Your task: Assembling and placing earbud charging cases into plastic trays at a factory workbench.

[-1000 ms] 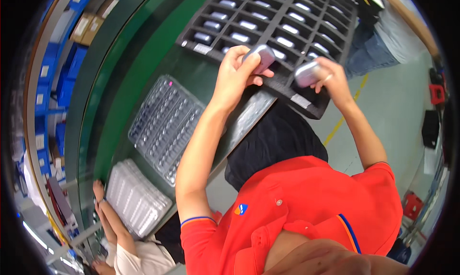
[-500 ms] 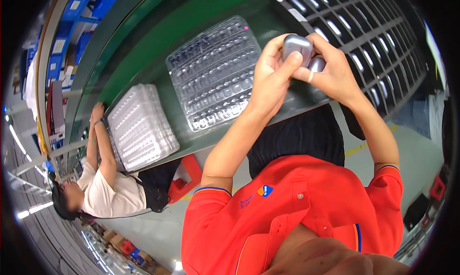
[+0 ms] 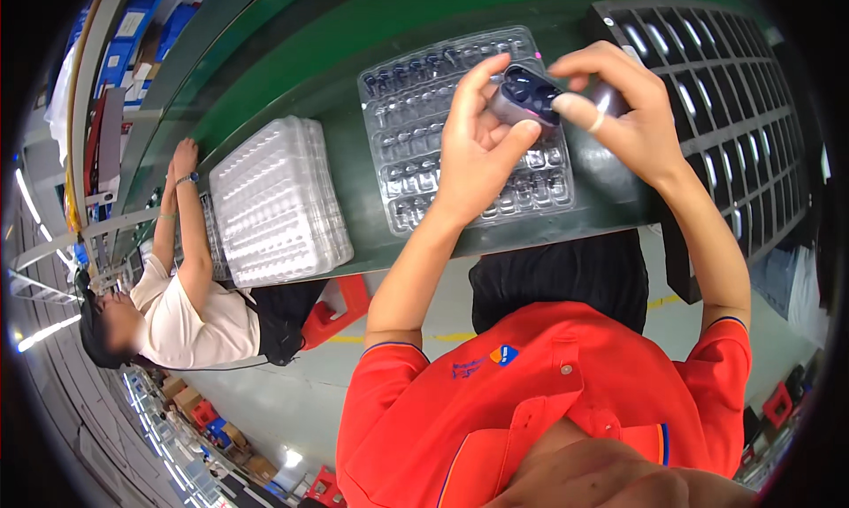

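Note:
My left hand (image 3: 482, 141) holds an earbud charging case (image 3: 529, 99) with its dark, glossy inside facing up; fingers and thumb grip its sides. My right hand (image 3: 641, 123) has a second shiny grey-purple case (image 3: 608, 99) tucked in its palm. The right thumb, wearing a pale band (image 3: 598, 122), reaches to the edge of the left hand's case, and the right index finger is bent above it. Under both hands lies a clear plastic tray (image 3: 393, 168) of small moulded pockets, with dark small pieces (image 3: 416, 70) in its far left pockets.
Left of the tray, a stack of clear trays (image 3: 274, 198) stands on the green bench (image 3: 354, 234). To the right is a black compartment rack (image 3: 707, 137) holding several shiny cases. A co-worker (image 3: 203, 313) sits at the left with hands on the bench. A red stool (image 3: 340, 309) stands below.
The case in my left hand, closed before, now shows its dark inside. My right hand has moved slightly apart from it, fingers raised. The view has shifted, so the trays appear farther right.

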### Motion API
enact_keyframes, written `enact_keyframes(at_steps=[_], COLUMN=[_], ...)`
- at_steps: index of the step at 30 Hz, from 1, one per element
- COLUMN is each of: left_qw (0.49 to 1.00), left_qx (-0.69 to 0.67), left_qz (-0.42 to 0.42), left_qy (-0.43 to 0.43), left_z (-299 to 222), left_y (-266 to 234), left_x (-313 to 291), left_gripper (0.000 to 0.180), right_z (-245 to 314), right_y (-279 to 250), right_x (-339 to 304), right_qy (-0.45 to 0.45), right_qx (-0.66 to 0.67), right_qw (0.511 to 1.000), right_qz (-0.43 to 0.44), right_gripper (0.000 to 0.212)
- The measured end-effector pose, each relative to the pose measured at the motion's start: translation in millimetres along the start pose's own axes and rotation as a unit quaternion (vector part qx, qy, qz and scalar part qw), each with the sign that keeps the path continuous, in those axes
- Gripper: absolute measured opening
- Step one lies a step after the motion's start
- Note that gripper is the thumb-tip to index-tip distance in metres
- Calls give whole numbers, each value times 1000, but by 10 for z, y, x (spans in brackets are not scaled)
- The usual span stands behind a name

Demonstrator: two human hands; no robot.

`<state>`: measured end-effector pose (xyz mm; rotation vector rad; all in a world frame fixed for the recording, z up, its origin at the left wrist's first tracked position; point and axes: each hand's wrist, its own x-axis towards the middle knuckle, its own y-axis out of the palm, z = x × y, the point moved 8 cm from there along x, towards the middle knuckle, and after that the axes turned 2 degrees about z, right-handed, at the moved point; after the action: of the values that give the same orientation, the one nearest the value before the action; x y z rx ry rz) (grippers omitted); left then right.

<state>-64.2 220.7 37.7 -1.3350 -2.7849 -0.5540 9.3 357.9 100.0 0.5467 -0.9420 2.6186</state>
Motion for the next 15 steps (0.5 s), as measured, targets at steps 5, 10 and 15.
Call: enact_keyframes(at_steps=[5, 10, 15], left_qw=[954, 809, 859], left_qx=[265, 398, 478], left_qz=[-14, 79, 125], left_qy=[137, 425, 131], left_z=[-261, -736, -510], left_y=[-251, -386, -482], left_x=[430, 932, 1442], left_gripper=[59, 58, 55], right_z=[-63, -477, -966], right_y=[272, 311, 346], right_x=[525, 1144, 1126], right_qy=[-36, 19, 71], right_qx=[3, 138, 71], right_qw=[997, 990, 994], right_qz=[67, 29, -46], right_gripper=[28, 24, 21])
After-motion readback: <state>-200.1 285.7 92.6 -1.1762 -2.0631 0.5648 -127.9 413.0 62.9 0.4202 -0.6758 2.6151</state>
